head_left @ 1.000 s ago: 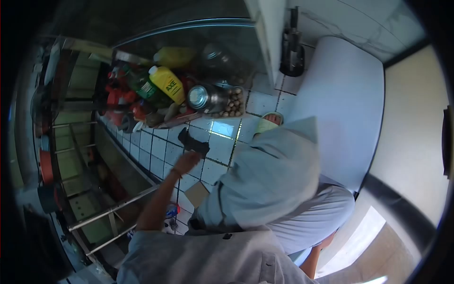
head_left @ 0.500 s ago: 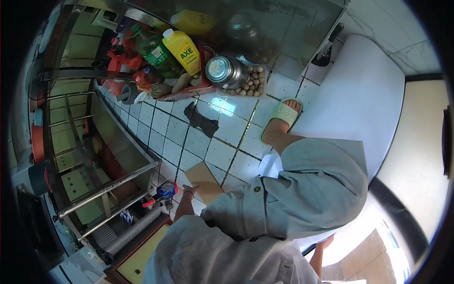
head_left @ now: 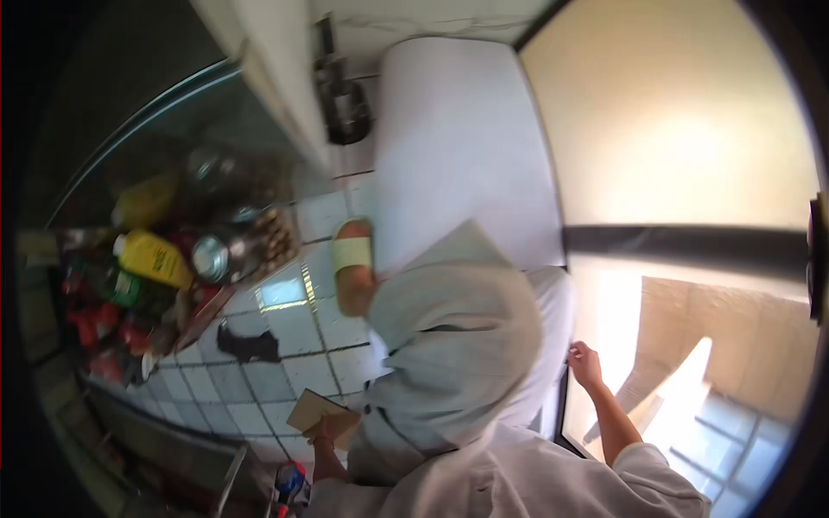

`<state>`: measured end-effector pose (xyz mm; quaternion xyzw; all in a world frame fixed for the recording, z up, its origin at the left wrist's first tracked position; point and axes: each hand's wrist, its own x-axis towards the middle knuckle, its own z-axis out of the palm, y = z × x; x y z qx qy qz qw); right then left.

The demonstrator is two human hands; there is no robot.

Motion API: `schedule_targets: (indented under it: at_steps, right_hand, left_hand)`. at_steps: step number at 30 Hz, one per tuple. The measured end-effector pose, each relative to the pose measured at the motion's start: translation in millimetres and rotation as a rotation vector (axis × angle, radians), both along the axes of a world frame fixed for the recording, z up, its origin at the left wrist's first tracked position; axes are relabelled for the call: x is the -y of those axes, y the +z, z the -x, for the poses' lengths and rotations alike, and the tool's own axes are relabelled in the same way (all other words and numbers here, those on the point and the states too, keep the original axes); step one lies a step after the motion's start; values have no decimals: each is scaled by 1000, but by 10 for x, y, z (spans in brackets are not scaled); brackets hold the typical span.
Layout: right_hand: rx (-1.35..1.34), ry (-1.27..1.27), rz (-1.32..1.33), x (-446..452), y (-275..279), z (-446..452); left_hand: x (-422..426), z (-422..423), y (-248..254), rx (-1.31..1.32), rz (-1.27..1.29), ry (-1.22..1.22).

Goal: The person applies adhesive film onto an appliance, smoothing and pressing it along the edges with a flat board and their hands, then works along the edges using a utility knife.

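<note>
My left hand (head_left: 323,429) grips a flat brown piece of cardboard (head_left: 315,413) low over the tiled floor, beside my bent leg. Out to the right, my right hand (head_left: 585,363) is closed, its fingers curled at the dark edge beside the white smooth-sided panel (head_left: 466,147). Whether it pinches that edge or something small is too blurred to make out. A blue and red object (head_left: 289,481) stands just below my left hand.
A dark cloth (head_left: 248,344) lies on the tiles. At the left are a yellow bottle (head_left: 155,259), a metal-lidded jar (head_left: 220,257) and a box of round brown items (head_left: 276,240). My slippered foot (head_left: 352,259) stands by the white panel. A doorway (head_left: 708,345) opens at right.
The view has swung to the right, so the floor items now sit farther left. My right hand, mostly hidden earlier, now shows at the dark edge. The cardboard stays in my left hand.
</note>
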<state>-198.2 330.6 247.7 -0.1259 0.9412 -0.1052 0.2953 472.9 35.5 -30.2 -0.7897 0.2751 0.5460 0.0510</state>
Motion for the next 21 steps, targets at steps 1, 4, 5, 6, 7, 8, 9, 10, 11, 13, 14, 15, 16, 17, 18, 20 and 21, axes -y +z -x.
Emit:
schedule_targets:
  at_steps: [1,4,5,6,7,8,9,10,11,13,14,15,16,17,18,20,21]
  right_hand:
    - [3,25,4,23,61,29]
    - [-7,-52,2,83,99,54]
    - [-10,-52,16,74,116,71]
    - [-12,-53,38,103,98,88]
    - [-16,-63,60,109,76,59]
    - [-29,-51,59,98,71,53]
    - [-33,-39,72,85,63,52]
    - [-38,-25,83,68,66,67]
    - [-43,-8,95,62,64,83]
    - [-68,-7,100,58,68,113]
    - [-73,-4,101,62,68,126]
    - [-78,-2,103,57,57,130]
    - [-78,-14,110,42,32,129]
    - [-78,-25,118,30,2,125]
    - [-77,-36,126,19,-22,118]
    - [-60,-70,128,26,-39,87]
    - [-51,-86,130,35,-44,73]
  left_hand:
    - [52,173,3,-13,7,-18]
    - [164,497,55,-50,38,-57]
    - [176,560,107,-57,46,-64]
    - [228,618,151,-61,53,-76]
    - [276,684,175,-71,62,-90]
    - [310,724,214,-79,68,-102]
    - [341,747,257,-85,76,-117]
    - [355,763,278,-89,78,-125]
    - [373,771,308,-93,84,-137]
    - [352,827,349,-99,88,-151]
    - [319,878,351,-105,82,-159]
    - [309,888,378,-107,90,-167]
    - [265,937,382,-112,81,-172]
    - [234,957,402,-116,79,-183]
    - [210,971,424,-120,82,-189]
    - [175,1023,440,-122,81,-199]
    - [159,1044,455,-123,79,-206]
